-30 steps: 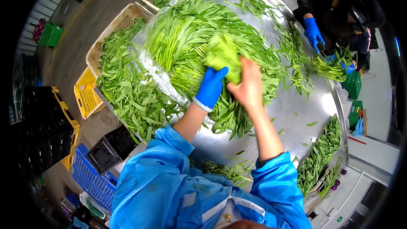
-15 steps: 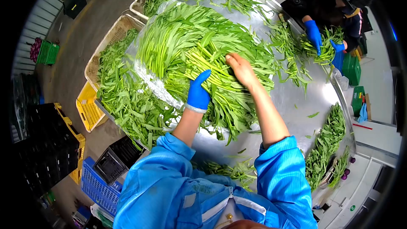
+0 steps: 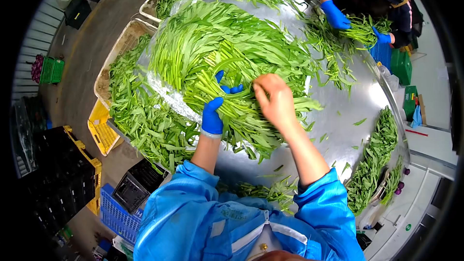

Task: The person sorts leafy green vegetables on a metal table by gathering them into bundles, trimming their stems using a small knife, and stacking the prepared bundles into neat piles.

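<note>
My left hand, in a blue glove, is wrapped round a bunch of water spinach; its fingertips show beyond the pale green stems. The bare right hand is at the right side of this bunch, fingers curled in and thumb close to them. Whatever it pinches, if anything, is too small to tell. Behind and under the bunch lies a large heap of water spinach, stems toward me on the left and leaves fanning right. Clear plastic sheeting shows beneath the heap.
Loose greens lie on the metal table. White crates of greens line its left side. A co-worker's blue-gloved hands hold a bunch at the far right. A leafy pile sits near the right rim. Yellow and blue crates stand on the left floor.
My left hand has moved slightly left and down with the bunch, its fingers now round the stems. My right hand has lifted off the bunch's top, and its fingers have curled. The co-worker's hands shifted.
</note>
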The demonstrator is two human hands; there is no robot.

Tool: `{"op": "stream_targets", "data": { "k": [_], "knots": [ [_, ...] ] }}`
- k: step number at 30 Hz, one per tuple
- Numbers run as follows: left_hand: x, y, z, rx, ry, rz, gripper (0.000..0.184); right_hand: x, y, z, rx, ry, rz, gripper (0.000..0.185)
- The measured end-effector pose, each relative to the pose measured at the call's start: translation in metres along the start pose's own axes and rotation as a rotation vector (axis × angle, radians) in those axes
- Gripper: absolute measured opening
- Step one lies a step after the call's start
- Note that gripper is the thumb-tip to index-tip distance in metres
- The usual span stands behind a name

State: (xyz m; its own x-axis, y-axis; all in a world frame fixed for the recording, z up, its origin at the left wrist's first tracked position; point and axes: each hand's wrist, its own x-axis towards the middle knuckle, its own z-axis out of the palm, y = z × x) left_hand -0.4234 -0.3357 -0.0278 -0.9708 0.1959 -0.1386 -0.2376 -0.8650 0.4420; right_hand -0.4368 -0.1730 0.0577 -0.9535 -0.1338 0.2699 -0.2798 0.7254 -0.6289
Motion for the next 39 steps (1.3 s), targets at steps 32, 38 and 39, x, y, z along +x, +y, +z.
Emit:
{"op": "stream_targets", "data": {
  "k": [32, 38, 39],
  "knots": [
    [-0.181, -0.063, 0.074, 0.532, -0.050, -0.272, 0.070, -0.234, -0.076, -0.054, -0.305, -0.194, 0.234, 0.074],
    [-0.186, -0.043, 0.074, 0.260, -0.232, -0.251, 0.074, -0.282, -0.065, -0.119, 0.235, -0.176, 0.294, 0.091],
    [-0.186, -0.033, 0.075, 0.273, -0.206, -0.237, 0.073, -0.299, -0.055, -0.129, 0.453, 0.004, 0.374, 0.078]
  ]
}}
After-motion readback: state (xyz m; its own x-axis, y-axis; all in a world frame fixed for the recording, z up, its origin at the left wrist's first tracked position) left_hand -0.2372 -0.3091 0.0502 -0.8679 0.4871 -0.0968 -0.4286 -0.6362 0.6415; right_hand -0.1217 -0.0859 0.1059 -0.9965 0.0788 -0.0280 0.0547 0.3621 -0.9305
